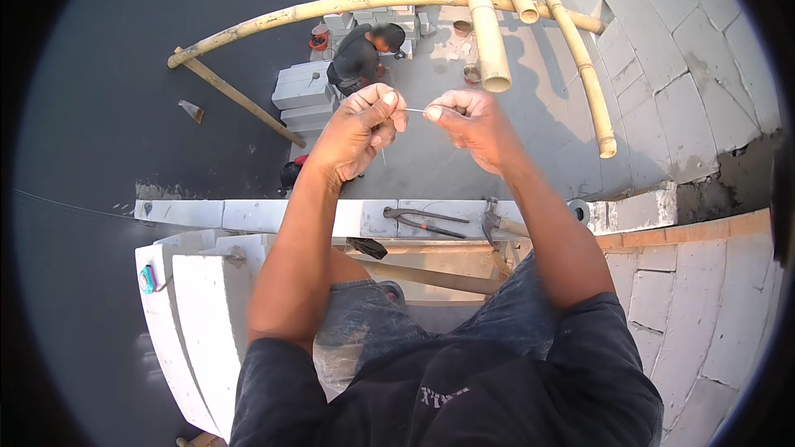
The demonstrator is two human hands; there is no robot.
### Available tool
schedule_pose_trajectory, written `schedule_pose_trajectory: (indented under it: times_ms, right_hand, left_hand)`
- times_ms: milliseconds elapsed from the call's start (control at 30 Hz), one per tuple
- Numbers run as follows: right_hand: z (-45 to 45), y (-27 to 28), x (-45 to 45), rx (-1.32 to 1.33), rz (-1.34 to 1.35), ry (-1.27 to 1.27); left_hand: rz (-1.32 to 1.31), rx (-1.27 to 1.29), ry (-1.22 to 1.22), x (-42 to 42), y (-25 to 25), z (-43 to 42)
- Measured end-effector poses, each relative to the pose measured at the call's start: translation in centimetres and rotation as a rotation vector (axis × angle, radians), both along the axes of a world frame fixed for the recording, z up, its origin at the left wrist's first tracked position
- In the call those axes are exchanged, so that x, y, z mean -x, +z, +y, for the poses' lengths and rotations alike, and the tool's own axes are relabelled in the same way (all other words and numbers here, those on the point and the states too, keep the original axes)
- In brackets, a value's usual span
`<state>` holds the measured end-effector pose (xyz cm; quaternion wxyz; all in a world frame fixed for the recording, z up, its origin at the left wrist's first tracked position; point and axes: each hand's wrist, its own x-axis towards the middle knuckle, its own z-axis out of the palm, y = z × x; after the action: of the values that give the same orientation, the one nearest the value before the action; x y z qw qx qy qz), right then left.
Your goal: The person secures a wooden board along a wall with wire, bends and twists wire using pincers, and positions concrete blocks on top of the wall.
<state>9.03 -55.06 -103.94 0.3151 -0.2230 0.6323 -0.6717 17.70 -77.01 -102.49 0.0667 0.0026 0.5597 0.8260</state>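
Observation:
My left hand [362, 128] and my right hand [474, 126] are raised in front of me, above a low block wall. Between their pinched fingertips a thin pale string or wire [416, 110] is stretched; I cannot tell which it is. A loose end hangs below the left hand. On the wall top [290, 217] beneath my arms lie open-handled pincers [426, 219]. A claw hammer [492, 219] rests to their right, its handle partly behind my right forearm. Further right, beside that arm, sits a grey roll or ring [579, 212].
Bamboo poles [482, 25] jut across the space ahead. Below, a person in dark clothing [364, 55] bends near stacked white blocks [302, 87] and buckets [470, 74]. A tape measure [147, 279] sits on blocks at left. Block walls [687, 116] rise on the right.

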Motion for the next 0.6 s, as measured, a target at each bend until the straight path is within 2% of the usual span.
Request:
schedule_pose_trajectory:
  times_ms: [133, 200, 267, 333, 400, 433, 500, 600]
  right_hand:
    - [0.8, 1.3, -0.2, -0.152, 0.204, -0.107]
    - [1.1, 1.6, -1.0, -0.015, -0.073, 0.029]
    - [0.3, 0.6, -1.2, 0.052, -0.116, 0.026]
    - [0.3, 0.2, -1.1, 0.112, -0.164, 0.025]
    - [0.4, 0.2, -0.6, -0.107, 0.081, -0.013]
    - [0.5, 0.1, -0.4, -0.108, 0.083, -0.013]
    - [0.9, 0.1, -0.1, -0.191, 0.332, -0.089]
    - [1.4, 1.2, -0.4, -0.189, 0.319, -0.125]
  left_hand:
    - [-0.037, 0.024, 0.077, -0.5, -0.3, -0.5]
    - [-0.016, 0.059, 0.084, -0.3, 0.0, -0.4]
    - [-0.033, 0.181, 0.033, 0.0, -0.1, 0.5]
    - [-0.016, 0.193, 0.030, 0.4, -0.4, 1.3]
    - [-0.004, 0.206, 0.031, 0.5, -0.8, 1.5]
    - [0.002, 0.250, 0.041, 0.6, -0.8, 1.5]
    - [0.009, 0.294, 0.051, 0.7, -0.9, 1.5]
    - [-0.013, 0.327, 0.060, 0.9, -0.8, 1.7]
